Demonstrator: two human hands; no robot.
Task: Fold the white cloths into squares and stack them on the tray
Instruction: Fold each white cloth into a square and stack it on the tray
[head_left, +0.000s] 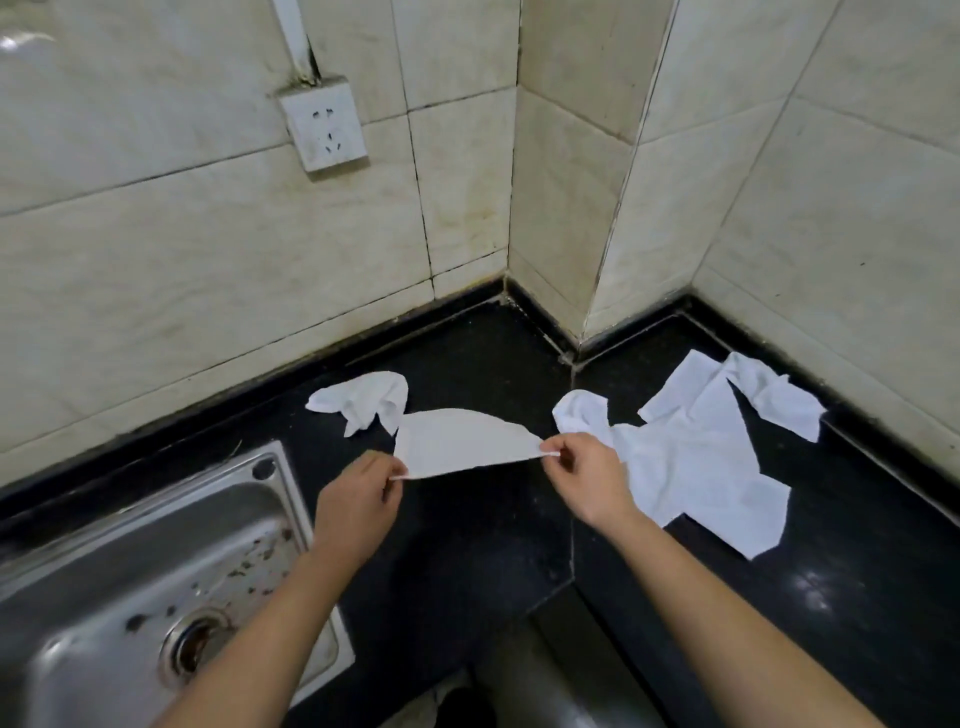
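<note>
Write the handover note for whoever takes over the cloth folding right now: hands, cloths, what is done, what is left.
Left hand: pinching the near-left corner of the held cloth.
Right hand: pinching its right corner. The cloth is stretched between both hands above the black counter, not yet a square.
Crumpled cloth lies on the counter behind the held one, near the wall.
Loose pile of cloths lies spread on the counter to the right, unfolded.
Sink sits at the left.
Done: no folded square is visible. No tray is in view.
Left: fold the held cloth, then the others, find the tray, stack.
</note>
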